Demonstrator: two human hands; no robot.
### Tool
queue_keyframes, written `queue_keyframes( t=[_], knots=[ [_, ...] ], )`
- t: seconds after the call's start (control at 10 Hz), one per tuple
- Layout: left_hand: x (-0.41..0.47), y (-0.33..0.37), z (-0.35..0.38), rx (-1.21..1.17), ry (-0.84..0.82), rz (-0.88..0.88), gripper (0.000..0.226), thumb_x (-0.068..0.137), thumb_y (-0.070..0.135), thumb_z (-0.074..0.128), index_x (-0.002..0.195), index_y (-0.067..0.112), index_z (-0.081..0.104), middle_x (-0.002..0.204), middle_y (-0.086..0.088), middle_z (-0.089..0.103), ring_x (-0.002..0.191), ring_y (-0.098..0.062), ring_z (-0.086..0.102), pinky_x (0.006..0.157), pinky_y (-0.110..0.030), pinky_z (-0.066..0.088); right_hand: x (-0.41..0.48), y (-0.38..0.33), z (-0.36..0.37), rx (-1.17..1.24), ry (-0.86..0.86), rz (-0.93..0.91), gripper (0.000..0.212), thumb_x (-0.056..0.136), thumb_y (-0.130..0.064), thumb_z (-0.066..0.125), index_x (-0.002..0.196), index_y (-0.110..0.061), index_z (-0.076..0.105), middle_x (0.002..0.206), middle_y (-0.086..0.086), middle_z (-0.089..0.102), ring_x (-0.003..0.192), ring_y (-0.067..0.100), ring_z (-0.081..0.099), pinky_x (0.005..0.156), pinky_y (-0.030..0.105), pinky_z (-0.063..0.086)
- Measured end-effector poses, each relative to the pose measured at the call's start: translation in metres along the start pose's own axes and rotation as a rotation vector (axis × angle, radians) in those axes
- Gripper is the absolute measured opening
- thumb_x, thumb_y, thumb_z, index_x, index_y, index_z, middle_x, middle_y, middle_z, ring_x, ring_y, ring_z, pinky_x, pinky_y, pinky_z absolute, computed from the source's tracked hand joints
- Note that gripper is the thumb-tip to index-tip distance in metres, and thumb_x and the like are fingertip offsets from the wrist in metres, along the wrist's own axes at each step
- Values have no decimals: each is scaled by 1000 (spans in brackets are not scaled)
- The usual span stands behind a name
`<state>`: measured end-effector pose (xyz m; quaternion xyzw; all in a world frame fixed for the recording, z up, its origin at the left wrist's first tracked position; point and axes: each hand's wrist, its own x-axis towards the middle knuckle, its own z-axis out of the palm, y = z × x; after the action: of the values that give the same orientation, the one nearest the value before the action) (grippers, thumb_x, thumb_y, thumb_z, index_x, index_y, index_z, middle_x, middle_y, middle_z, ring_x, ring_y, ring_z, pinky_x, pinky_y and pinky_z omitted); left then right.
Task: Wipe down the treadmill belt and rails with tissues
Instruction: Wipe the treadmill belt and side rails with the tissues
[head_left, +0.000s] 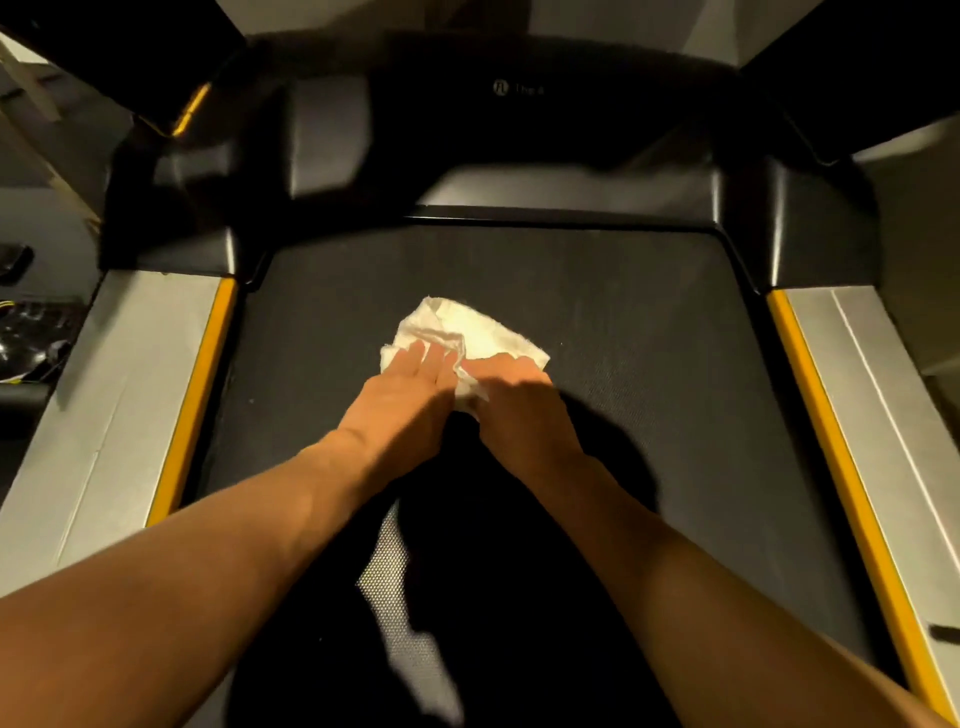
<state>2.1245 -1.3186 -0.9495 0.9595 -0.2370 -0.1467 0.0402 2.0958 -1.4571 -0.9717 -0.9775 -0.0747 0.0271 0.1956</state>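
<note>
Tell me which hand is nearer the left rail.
Left. The left hand presses the tissue on the belt, right of the left rail; the right hand sits beyond it, farther right.

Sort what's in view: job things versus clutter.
Job: tissue, left hand and right hand on it, treadmill belt, left rail, right rail.
Lying about: dark clutter beside the left rail, small dark object on the right rail.

Both forearms reaching forward, converging. Left hand pressing palm-down, fingers straight; right hand lying palm-down beside it, curl unclear.
</note>
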Motion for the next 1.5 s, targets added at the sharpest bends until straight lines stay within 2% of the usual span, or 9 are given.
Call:
queue_keyframes(
  t=[0.1, 0.2, 0.3, 0.4, 0.6, 0.9, 1.1, 1.3, 1.5],
  knots=[
    [-14, 12, 1, 103, -17, 129, 61, 86, 31, 19, 138, 16, 46, 135, -8, 50, 123, -25, 49, 81, -33, 49, -18, 16, -8, -2, -33, 50, 29, 86, -19, 63, 115, -23, 62, 107, 4, 67, 97, 25, 63, 84, 37, 52],
    [6, 39, 8, -34, 139, 136, 41, 94, 35, 30, 115, 18, 60, 109, -3, 63, 92, -19, 62, 67, -29, 47, -23, 35, -22, -80, 15, 204, 29, 86, -16, 58, 115, -15, 61, 111, 9, 64, 103, 29, 59, 86, 38, 51],
    [25, 49, -4, -297, 138, -17, 31, 92, 32, 52, 116, 15, 60, 115, -4, 65, 99, -19, 64, 82, -30, 51, -6, 41, -24, -106, 1, 243, 36, 93, -16, 51, 127, -7, 56, 128, 16, 57, 119, 34, 52, 100, 39, 43],
    [32, 43, -1, -519, 40, -62, 32, 92, 34, 55, 120, 18, 59, 111, 0, 67, 99, -16, 66, 77, -29, 54, 3, 47, -20, -170, -102, 149, 29, 94, -21, 51, 117, -10, 63, 119, 14, 62, 110, 33, 58, 95, 38, 46],
    [31, 83, 13, 99, 43, 258, 46, 94, 31, 48, 137, 15, 44, 123, -8, 57, 111, -26, 55, 86, -33, 44, -46, 72, -39, -60, 88, 327, 24, 86, -22, 60, 109, -28, 64, 106, 3, 64, 95, 28, 60, 82, 37, 51],
    [60, 86, 1, 19, 2, 120, 36, 95, 25, 47, 130, 15, 52, 127, -7, 55, 113, -27, 53, 88, -34, 45, -22, 81, -48, -25, -76, 411, 36, 97, -20, 51, 130, -6, 53, 130, 15, 55, 116, 32, 54, 97, 36, 42],
    [44, 132, 21, -54, 12, 396, 61, 96, 31, 46, 150, 16, 22, 151, -8, 34, 136, -31, 34, 100, -43, 41, -97, 113, -66, 60, 168, 341, 39, 91, -9, 53, 129, -18, 58, 123, 5, 62, 113, 26, 57, 94, 35, 44],
    [75, 144, 13, -34, 6, 325, 42, 96, 25, 49, 137, 16, 46, 128, -8, 57, 112, -27, 57, 87, -36, 47, -73, 119, -59, 15, 226, 347, 37, 85, -1, 54, 120, -11, 62, 114, 12, 63, 103, 32, 59, 87, 41, 49],
    [49, 163, 22, -3, -20, 419, 66, 97, 26, 42, 152, 12, 10, 157, -7, 20, 144, -28, 19, 106, -41, 35, -115, 133, -67, 275, 320, 330, 35, 91, -7, 55, 123, -18, 60, 123, 1, 65, 112, 18, 61, 98, 25, 48]
  ],
)
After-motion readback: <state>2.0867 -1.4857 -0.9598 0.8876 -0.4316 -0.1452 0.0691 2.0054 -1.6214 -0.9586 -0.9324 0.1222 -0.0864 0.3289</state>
